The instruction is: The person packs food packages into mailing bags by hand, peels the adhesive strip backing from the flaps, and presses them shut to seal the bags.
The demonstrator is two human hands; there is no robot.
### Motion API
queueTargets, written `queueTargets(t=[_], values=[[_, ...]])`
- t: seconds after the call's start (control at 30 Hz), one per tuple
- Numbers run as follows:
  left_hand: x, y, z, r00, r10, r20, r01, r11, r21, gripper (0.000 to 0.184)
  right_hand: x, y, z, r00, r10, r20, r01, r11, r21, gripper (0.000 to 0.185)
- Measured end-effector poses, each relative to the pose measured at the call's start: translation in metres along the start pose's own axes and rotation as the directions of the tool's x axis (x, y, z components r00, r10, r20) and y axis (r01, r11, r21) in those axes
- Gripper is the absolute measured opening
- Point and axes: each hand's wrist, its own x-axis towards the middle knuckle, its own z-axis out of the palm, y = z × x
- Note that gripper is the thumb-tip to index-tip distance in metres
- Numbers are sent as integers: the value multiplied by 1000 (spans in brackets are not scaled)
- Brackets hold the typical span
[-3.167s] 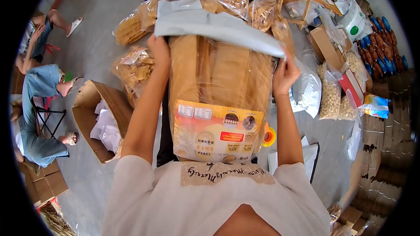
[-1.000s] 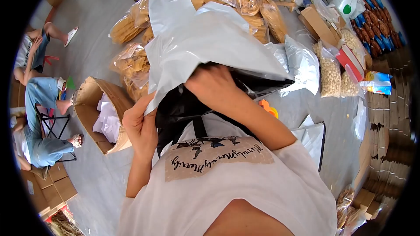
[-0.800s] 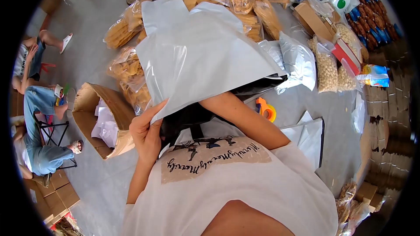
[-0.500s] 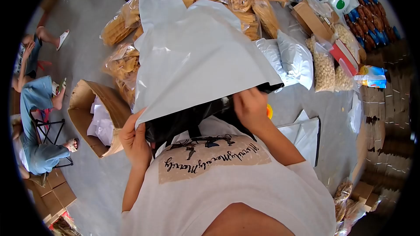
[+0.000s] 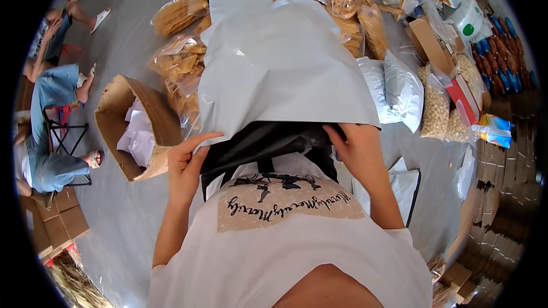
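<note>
A large grey-white plastic mailing bag (image 5: 285,68) hangs in front of me, its mouth toward my body and its black inside (image 5: 268,145) showing. My left hand (image 5: 189,159) is closed on the left corner of the opening, thumb and fingers pinching the edge. At the right side of the mouth, my right hand (image 5: 361,147) is closed on the rim, its thumb by the black lining and some fingers hidden. Whether anything lies inside the bag cannot be seen.
An open cardboard box (image 5: 162,117) with white paper (image 5: 137,134) stands at left, near people seated on stools. Clear bags of yellowish food (image 5: 177,60) ring the far side. Silvery pouches (image 5: 404,85), another mailing bag (image 5: 402,185) and stacked flat cardboard (image 5: 496,194) are at right.
My right hand has moved right along the rim toward the right corner, and the bag's mouth has opened wider. The view has shifted slightly.
</note>
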Motion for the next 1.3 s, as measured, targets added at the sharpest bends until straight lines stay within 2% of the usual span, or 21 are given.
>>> queueTargets(t=[0.1,0.17,0.2,0.3,0.4,0.47,0.5,0.57,0.6,0.67,0.73,0.77,0.83,0.87,0.93,0.97,1.0,1.07,1.2,1.27,1.3], values=[[1,-20,0,998,-56,-39,48,981,-188,15,-10,2,-32,989,-147,24,140,971,195,17],[0,-18,-7,997,-65,-43,55,978,-202,15,-24,16,-42,934,48,-355,44,968,246,16],[1,-18,-11,997,-70,-42,59,975,-214,15,-29,34,-49,902,125,-414,-99,992,83,25],[3,-26,-19,995,-40,-96,13,965,-263,15,-8,42,-55,921,153,-359,-197,977,-88,39],[6,-26,-26,996,-16,-87,-9,962,-274,15,-7,48,-35,971,-63,-230,-31,923,-384,57],[5,-17,-31,999,27,-20,-29,997,-78,14,-4,34,-34,944,-328,49,326,893,-310,64],[4,-15,-37,1000,21,-23,-23,997,-72,14,3,33,-26,885,-465,-17,443,853,-274,60],[5,-15,-53,973,145,181,-139,989,-43,18,0,48,-18,869,-494,-39,482,861,-164,57],[10,-18,-56,975,146,166,-141,989,-39,18,2,53,-16,852,-521,-57,518,854,-60,54],[25,-35,-59,989,130,-71,-145,743,-654,42,1,44,-21,878,-472,-83,476,878,41,49],[51,-72,-42,879,297,-373,-311,950,23,67,-3,43,-23,913,-368,-179,401,892,211,46],[52,-67,-35,877,299,-375,-313,949,26,67,-3,41,-24,924,-341,-175,373,904,208,44],[56,-47,-9,781,521,-344,-509,851,131,78,0,34,-29,918,-347,-193,379,909,173,44],[55,-28,13,582,700,-413,-711,685,160,57,-1,33,-32,913,-352,-205,383,914,136,43],[52,-14,-8,623,781,-29,-708,580,403,27,-3,39,-35,915,-319,-248,348,934,85,43],[53,-2,-9,692,721,33,-696,654,294,12,-4,43,-36,911,-288,-294,313,949,42,42],[54,-2,-10,687,726,32,-701,650,292,12,-4,46,-38,909,-290,-299,314,949,36,42],[54,-2,-12,736,676,32,-677,735,39,11,-3,51,-40,900,-286,-328,296,955,-21,40],[52,2,-15,736,659,-157,-675,730,-105,23,12,30,-59,827,-397,-398,424,905,-20,31],[47,-3,-23,761,623,-178,-645,755,-118,22,6,29,-68,896,-343,-281,402,897,186,17],[44,-3,-27,796,599,-89,-585,722,-369,22,4,28,-63,882,-316,-349,397,898,192,10]])
